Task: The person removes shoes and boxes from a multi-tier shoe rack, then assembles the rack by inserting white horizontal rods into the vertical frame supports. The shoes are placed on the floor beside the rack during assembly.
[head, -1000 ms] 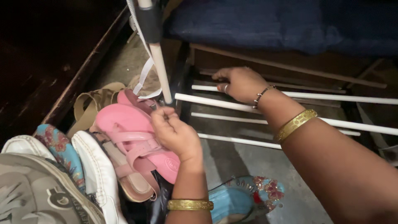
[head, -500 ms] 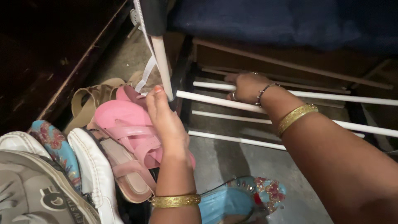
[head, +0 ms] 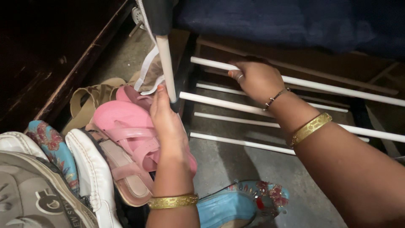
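My left hand (head: 166,120) lies stretched out over a pink sandal (head: 120,126), fingertips touching the foot of a white upright post (head: 166,63) of a shoe rack. Nothing is held in it. My right hand (head: 255,78) is curled over the rack's upper white rod (head: 337,89), gripping it near its left end. More white rods (head: 236,107) run parallel below it. Both wrists wear gold bangles.
Shoes pile at the left: a tan sandal (head: 90,99), a white shoe (head: 90,169), a floral blue shoe (head: 50,143), a grey sneaker (head: 29,198). A blue beaded shoe (head: 244,202) lies on the concrete floor. Dark wooden furniture (head: 50,50) stands left, dark blue fabric (head: 295,21) above.
My left hand has uncurled from the pink sandal and reached up to the post's foot. My right hand has stayed gripping the upper rod.
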